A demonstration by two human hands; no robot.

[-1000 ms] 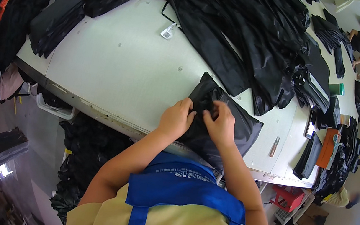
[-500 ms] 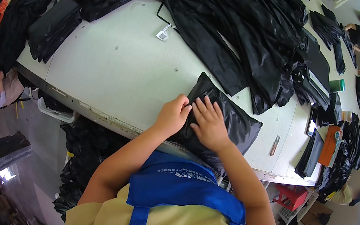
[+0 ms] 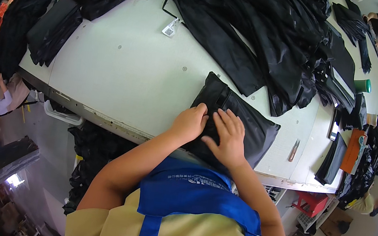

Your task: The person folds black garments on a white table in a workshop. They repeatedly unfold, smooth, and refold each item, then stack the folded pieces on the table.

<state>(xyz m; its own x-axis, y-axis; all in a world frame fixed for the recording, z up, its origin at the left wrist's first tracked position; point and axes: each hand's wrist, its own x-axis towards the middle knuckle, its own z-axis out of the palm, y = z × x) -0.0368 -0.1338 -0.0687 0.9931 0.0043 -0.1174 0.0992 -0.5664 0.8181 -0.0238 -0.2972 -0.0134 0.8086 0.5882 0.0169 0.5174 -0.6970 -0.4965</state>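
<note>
- Folded black garment [image 3: 241,120] sits just right of centre frame, at the near edge of the tabletop [image 3: 123,70], part of it drooping over that edge.
- Left hand [image 3: 190,124] lies loosely curled on its left side; right hand [image 3: 228,138] is pressed flat, fingers spread. Neither grip is closed on anything.
- Looks like thin, slick, floppy fabric, light too, so I'd pinch a folded edge or corner or it'll slide apart.
- Big black fabric pile [image 3: 260,26] fills the upper frame; snips [image 3: 294,150] lie to the right.
</note>
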